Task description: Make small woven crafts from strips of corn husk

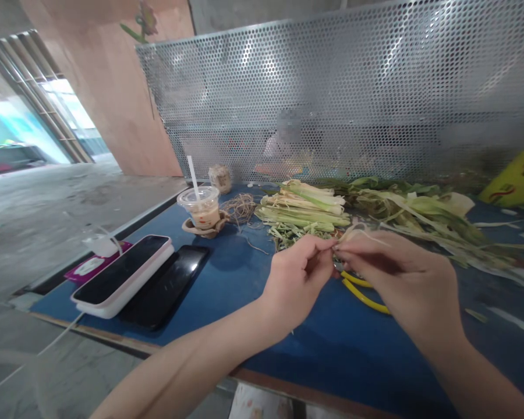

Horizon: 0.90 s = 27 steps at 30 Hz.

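Note:
Over the blue table (227, 279), my left hand (292, 282) and my right hand (413, 276) meet at the fingertips. Both are closed in a pinch on a thin, pale strip of plant fibre (362, 231), whose loose end curls above my right fingers. Most of the strip is hidden by the fingers. Below my right hand lies a tool with yellow handles (364, 295); its metal end is partly covered by my hands. Just beyond them rests a stack of pale green corn husks (305, 203), with small green clippings (283, 235) in front.
More long husks (410, 209) spread at the right, near a yellow package (513, 177). At the left are a lidded drink cup (201, 212), tangled twine (240, 208), a black phone (166, 288) and a white-cased phone (124, 273). A perforated metal panel (332, 87) closes the back.

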Motion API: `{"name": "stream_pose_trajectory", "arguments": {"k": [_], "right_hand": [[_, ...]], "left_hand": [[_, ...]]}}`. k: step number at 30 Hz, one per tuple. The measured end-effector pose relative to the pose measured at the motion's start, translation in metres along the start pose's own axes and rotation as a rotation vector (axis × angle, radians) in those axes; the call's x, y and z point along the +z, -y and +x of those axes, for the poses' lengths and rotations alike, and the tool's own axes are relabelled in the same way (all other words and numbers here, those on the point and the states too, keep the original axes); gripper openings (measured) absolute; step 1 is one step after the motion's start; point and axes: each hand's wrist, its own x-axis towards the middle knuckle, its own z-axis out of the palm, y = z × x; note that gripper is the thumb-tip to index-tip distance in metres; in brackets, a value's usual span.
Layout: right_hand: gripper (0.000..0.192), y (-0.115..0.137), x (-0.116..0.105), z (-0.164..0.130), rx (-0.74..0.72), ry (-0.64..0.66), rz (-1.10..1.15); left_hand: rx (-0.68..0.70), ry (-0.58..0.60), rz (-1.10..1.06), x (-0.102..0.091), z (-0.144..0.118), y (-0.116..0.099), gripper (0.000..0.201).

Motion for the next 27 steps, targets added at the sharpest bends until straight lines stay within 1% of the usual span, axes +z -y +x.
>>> {"name": "stream_pose_trajectory", "arguments": {"k": [5, 7, 9, 11, 13, 17, 19, 23, 27], "right_hand": [[0.01, -0.001, 0.0, -0.003, 0.015, -0.066, -0.062], [0.011, -0.003, -0.001, -0.003, -0.007, -0.074, -0.089], [0.012, -0.004, -0.002, -0.003, -0.074, -0.049, -0.114], [0.014, -0.005, -0.004, -0.001, -0.156, 0.006, -0.148], [0.016, -0.006, -0.005, 0.0, -0.203, 0.059, -0.19], [0.015, -0.006, -0.004, 0.002, -0.205, 0.114, -0.208], [0.014, -0.006, -0.004, 0.004, -0.214, 0.142, -0.202], [0.013, -0.005, -0.006, 0.008, -0.282, 0.197, -0.187], [0.014, -0.006, -0.009, 0.008, -0.377, 0.203, -0.185]], "left_hand": [[0.005, 0.003, 0.032, 0.0, 0.0, -0.003, 0.009], [-0.012, 0.011, 0.012, 0.0, 0.0, -0.005, 0.008], [-0.045, 0.024, -0.026, -0.001, 0.0, -0.007, 0.006], [-0.091, 0.033, -0.082, -0.001, 0.001, -0.008, 0.005], [-0.145, 0.042, -0.162, -0.001, 0.002, -0.01, 0.005], [-0.273, 0.08, -0.354, -0.001, 0.006, -0.013, 0.009], [-0.315, 0.094, -0.421, -0.001, 0.008, -0.013, 0.011], [-0.317, 0.111, -0.49, -0.001, 0.008, -0.012, 0.013], [-0.321, 0.103, -0.548, -0.002, 0.008, -0.014, 0.013]]}}
